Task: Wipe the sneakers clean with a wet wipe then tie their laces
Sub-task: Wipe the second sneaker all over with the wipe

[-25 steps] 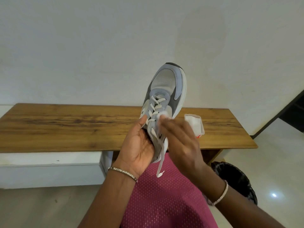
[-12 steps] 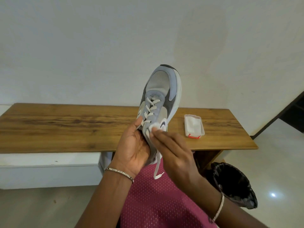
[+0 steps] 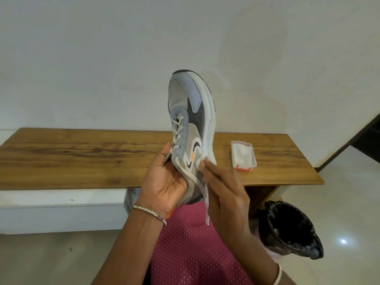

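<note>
We look down at our own two hands, held up in front of one long wooden table (image 3: pixel 61 159) set against a pale wall. Our left hand (image 3: pixel 164 182) cups the heel end of one grey and blue sneaker (image 3: pixel 189 124), fingers curled round it and the thumb up beside the laces (image 3: pixel 177 128). The sneaker points toe-up and is tilted so that its outer side and white sole edge face us. One loose lace end hangs from it over our maroon lap (image 3: pixel 191 249). Our right hand (image 3: pixel 224 194) pinches one white wet wipe (image 3: pixel 202 160) at the fingertips and presses it against the sole edge at mid-shoe. Further right, one small clear tub (image 3: pixel 243 156), apparently holding more wipes, sits on the table, well apart from the shoe. One bin lined with a black bag (image 3: pixel 292 229) stands on the floor at lower right.

We judge the risks small. The shoe is held at one end only, so a firm wiping stroke could twist it out of our grip. The dangling lace could also snag under the wipe. We count a single sneaker; its pair is out of view, and no lace is tied yet.
</note>
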`<state>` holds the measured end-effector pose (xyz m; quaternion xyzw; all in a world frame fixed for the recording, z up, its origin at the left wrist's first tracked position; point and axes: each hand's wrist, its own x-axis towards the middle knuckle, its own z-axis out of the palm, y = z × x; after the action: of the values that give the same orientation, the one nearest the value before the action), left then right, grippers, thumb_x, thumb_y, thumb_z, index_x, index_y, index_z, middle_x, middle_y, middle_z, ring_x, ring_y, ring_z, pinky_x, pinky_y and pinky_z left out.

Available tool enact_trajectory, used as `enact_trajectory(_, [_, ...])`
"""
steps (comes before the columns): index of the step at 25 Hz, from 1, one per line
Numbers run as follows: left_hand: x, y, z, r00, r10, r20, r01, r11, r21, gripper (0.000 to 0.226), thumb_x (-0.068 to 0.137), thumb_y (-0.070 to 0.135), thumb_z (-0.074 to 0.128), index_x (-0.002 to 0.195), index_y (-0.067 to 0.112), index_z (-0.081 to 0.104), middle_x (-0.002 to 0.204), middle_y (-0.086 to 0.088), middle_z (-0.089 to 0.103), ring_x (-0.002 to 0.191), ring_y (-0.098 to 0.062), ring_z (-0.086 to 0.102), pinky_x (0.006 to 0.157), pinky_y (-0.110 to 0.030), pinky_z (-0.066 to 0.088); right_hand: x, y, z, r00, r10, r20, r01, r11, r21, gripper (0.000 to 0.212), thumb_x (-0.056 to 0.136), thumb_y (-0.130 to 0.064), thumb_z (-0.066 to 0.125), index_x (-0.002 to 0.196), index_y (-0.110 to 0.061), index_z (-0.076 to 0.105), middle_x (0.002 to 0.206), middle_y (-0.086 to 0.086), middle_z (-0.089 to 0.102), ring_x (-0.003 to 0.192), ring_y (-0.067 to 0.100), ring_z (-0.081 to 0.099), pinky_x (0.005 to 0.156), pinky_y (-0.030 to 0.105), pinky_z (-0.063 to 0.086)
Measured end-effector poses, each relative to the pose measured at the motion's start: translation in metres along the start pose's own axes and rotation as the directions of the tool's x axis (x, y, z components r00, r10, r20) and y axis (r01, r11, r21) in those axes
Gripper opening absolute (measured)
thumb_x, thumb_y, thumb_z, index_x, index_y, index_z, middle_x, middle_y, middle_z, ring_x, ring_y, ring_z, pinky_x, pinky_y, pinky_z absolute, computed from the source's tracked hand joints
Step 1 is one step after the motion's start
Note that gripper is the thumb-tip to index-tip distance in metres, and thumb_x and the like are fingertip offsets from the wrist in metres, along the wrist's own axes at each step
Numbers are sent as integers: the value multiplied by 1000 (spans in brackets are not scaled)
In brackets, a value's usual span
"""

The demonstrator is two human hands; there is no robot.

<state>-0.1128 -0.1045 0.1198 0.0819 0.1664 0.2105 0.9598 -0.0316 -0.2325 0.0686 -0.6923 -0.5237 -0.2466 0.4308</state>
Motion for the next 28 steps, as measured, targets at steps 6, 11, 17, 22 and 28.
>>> enact_trajectory(6, [-2,-6,-2,997,-62,49,62,998,-10,49,98,32,54,139,6,54,140,-14,57,123,-26,60,96,-42,54,26,0,-8,998,17,-61,-13,998,54,21,98,-11,60,113,-4,73,112,8,71,99,16,66,85,15,50])
enact_trajectory(11, [-1,-4,0,994,-84,63,85,996,-14,49,100,34,51,141,7,53,139,-15,57,119,-26,62,100,-37,51,49,-6,-12,999,51,3,-51,996,72,28,90,-4,69,118,-4,71,110,8,67,101,19,63,83,29,54])
enact_trajectory(17, [2,-2,-6,998,-57,13,57,998,7,49,99,34,54,138,5,56,139,-16,57,129,-28,56,105,-49,45,14,-17,-11,1000,11,22,-12,999,33,17,92,-11,68,106,-5,75,105,7,68,99,17,62,81,28,53])
enact_trajectory(22, [1,-10,-5,998,-63,15,63,998,-8,41,97,29,58,126,1,65,126,-18,66,113,-29,67,98,-46,51,59,10,-9,992,44,-121,-52,997,-64,18,93,-14,65,105,-3,74,103,11,69,95,20,63,80,27,53])
enact_trajectory(28, [4,2,-9,998,-8,-57,8,1000,-1,39,98,29,58,128,4,64,126,-16,67,115,-29,66,95,-50,53,14,8,-19,995,75,63,-68,993,-98,21,84,-3,75,105,-7,73,105,5,68,98,14,60,87,15,45])
